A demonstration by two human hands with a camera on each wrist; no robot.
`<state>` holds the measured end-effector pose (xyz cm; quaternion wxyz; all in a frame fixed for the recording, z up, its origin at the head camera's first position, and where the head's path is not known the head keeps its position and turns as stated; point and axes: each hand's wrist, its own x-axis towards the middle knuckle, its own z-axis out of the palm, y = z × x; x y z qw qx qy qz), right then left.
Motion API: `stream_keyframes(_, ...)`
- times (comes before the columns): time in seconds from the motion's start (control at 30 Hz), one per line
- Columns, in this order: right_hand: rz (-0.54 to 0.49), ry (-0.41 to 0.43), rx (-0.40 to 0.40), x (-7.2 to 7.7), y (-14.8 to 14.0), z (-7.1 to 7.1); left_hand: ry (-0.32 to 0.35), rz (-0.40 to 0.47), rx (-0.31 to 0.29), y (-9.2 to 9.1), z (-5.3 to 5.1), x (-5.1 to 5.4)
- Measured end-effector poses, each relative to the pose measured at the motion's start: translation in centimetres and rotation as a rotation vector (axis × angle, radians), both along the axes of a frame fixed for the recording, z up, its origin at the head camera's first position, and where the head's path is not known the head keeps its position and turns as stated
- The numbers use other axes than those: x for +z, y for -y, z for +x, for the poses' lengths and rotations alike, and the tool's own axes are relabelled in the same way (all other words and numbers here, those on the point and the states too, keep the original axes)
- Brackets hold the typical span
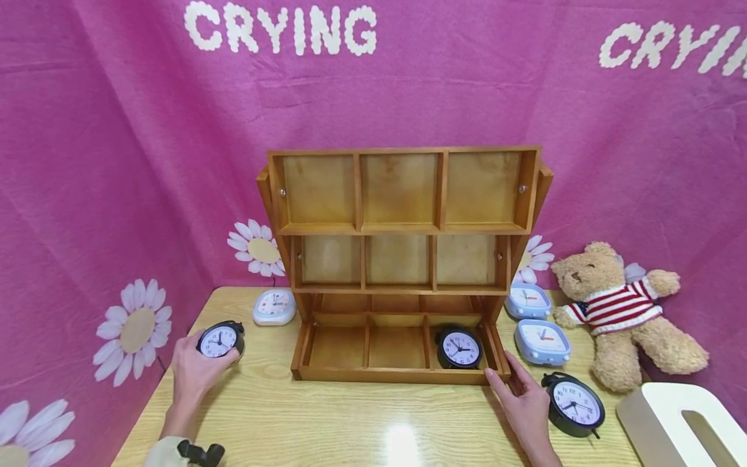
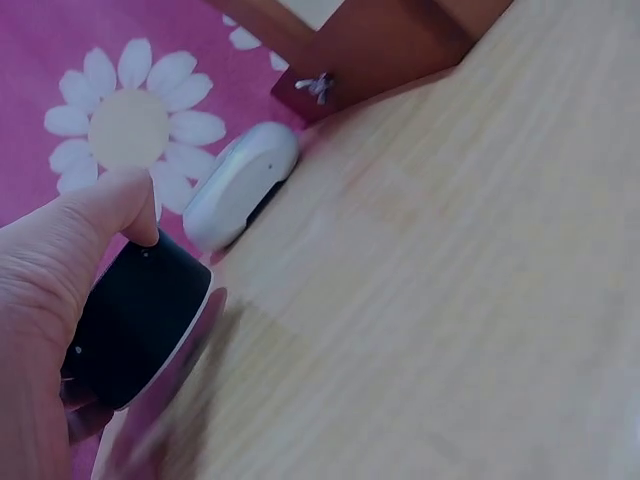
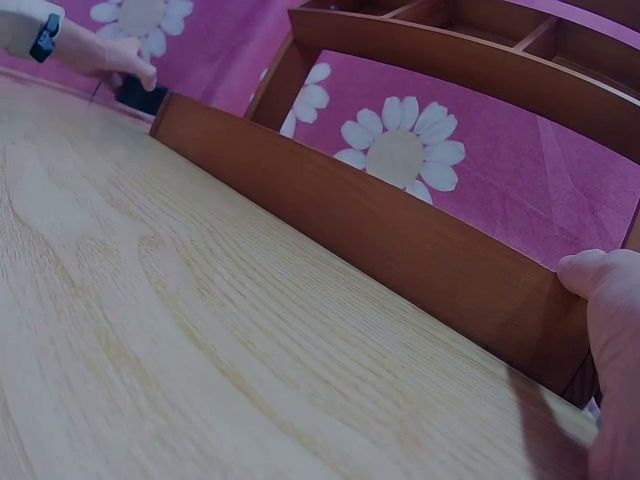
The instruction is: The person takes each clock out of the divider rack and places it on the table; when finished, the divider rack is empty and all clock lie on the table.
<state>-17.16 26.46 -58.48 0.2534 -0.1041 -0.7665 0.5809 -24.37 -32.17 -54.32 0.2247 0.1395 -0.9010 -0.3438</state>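
A round black alarm clock point(image 1: 218, 340) with a white dial is in my left hand point(image 1: 195, 370), at the table's left side. In the left wrist view, the thumb lies on the black casing point(image 2: 140, 320), and a shadow falls beside it. A three-tier wooden shelf point(image 1: 403, 375) with divided compartments stands in the middle. My right hand point(image 1: 522, 405) grips its lower right front corner, thumb on the front board point(image 3: 400, 235) and fingers along the side. A second black alarm clock point(image 1: 460, 349) sits in the bottom tier's right compartment.
A white clock point(image 1: 274, 306) stands left of the shelf. To the right are two light blue clocks point(image 1: 542, 342), another black alarm clock point(image 1: 574, 405), a teddy bear point(image 1: 620, 311) in a striped sweater and a white box point(image 1: 671, 415) with a slot. Pink cloth point(image 1: 403, 97) hangs behind.
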Motion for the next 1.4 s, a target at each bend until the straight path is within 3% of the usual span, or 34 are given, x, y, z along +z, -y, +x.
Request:
stream_keyframes(0.33,-0.02,-0.003,0.006,-0.3,0.1,0.1,-0.007,-0.021,0.004,1.4,-1.8,-0.2)
stream_keyframes(0.7,0.001,0.015,-0.005,-0.1,0.0,0.2,0.014,-0.019,-0.014,1.7,-2.6,-0.2)
stream_keyframes(1.1,-0.002,0.017,-0.002,0.0,0.0,0.0,0.11,0.008,-0.105,2.3,-3.5,0.0)
stream_keyframes(1.27,-0.011,0.02,-0.005,0.1,-0.1,0.1,0.183,0.007,-0.15,2.3,-4.6,0.4)
stream_keyframes(1.4,-0.025,0.019,-0.002,0.0,-0.1,0.0,0.199,-0.003,-0.186,2.4,-5.7,0.5)
